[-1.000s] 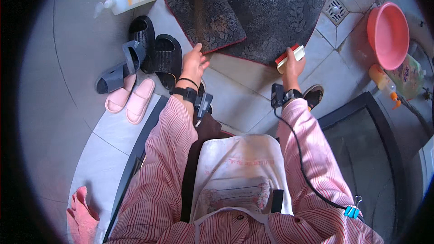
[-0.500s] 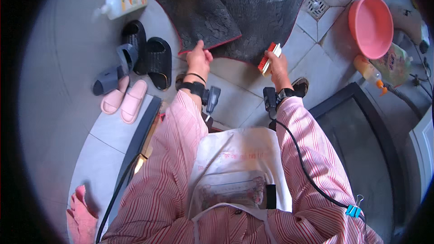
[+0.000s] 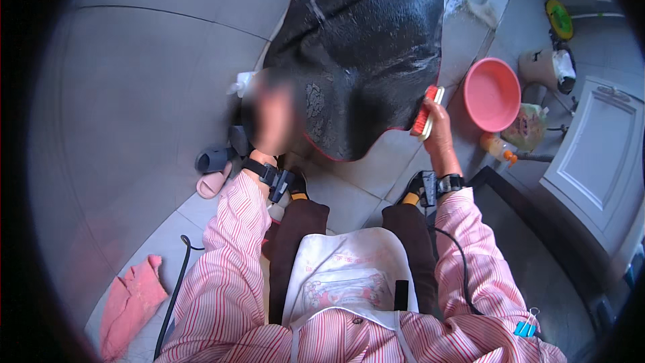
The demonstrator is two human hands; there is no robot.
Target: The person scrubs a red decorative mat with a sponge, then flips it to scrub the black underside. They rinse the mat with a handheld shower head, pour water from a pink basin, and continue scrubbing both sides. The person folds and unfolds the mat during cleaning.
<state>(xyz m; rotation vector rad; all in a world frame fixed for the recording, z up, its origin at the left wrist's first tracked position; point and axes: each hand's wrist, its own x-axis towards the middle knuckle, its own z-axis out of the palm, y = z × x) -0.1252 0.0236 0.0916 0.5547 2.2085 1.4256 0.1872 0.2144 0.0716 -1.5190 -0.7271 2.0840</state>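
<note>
Brush (image 3: 428, 113) with red bristles and a pale back sits in the right hand (image 3: 440, 133), right of centre in the frame, its bristles facing left. The fingers of that hand are closed around the pale back. Beside it lies a dark, wet mat (image 3: 363, 60) with a red edging, spread over the upper middle of the frame, wrinkled and raised in folds; whether the bristles touch its lower right edge, I cannot tell. The left hand (image 3: 272, 121) is at the lower left part of the mat, heavily blurred, so how far open it is, and whether it has hold of anything, cannot be told.

A streak of water (image 3: 309, 1) crosses the mat's upper left edge. Right of the brush stands a pink basin (image 3: 492, 97), with an orange-topped bottle (image 3: 496, 146) and a greenish bag (image 3: 527, 128) just below and beside it. A white cabinet (image 3: 594, 154) fills the right side. Left of the left forearm are a dark slipper (image 3: 213, 159) and a pink slipper (image 3: 213, 183), close together. A pink cloth (image 3: 133, 306) lies at the lower left. Grey tiled floor (image 3: 356, 188) shows below the mat.
</note>
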